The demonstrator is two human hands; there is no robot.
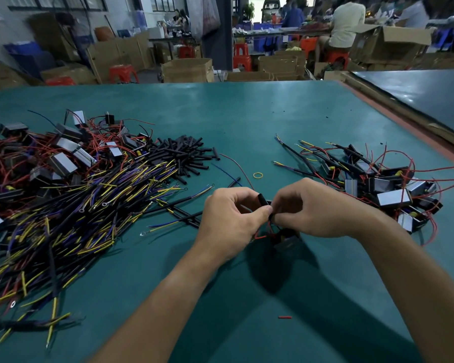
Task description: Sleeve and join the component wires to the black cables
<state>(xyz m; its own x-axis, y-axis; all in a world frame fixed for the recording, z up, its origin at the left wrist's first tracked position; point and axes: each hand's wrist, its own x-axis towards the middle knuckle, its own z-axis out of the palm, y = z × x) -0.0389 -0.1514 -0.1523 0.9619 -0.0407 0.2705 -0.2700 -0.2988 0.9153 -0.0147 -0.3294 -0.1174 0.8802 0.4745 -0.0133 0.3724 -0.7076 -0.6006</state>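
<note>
Left hand point(228, 218) and right hand point(315, 208) pinch together at the black sleeve point(263, 199); better hold it steady and feed the red wire point(259, 236) straight inside.

Pinched a sleeve point(263, 199) between left hand point(228, 221) and right hand point(315, 208) at the near middle of the counter point(273, 113), just above a component point(286, 238). Found a heap of cables point(76, 218) to the left, loose components point(63, 158) behind it, a pile of sleeves point(184, 155) right of those. Found components with cables point(391, 184) at the right, a rubber band point(258, 175) behind the hands.
</note>
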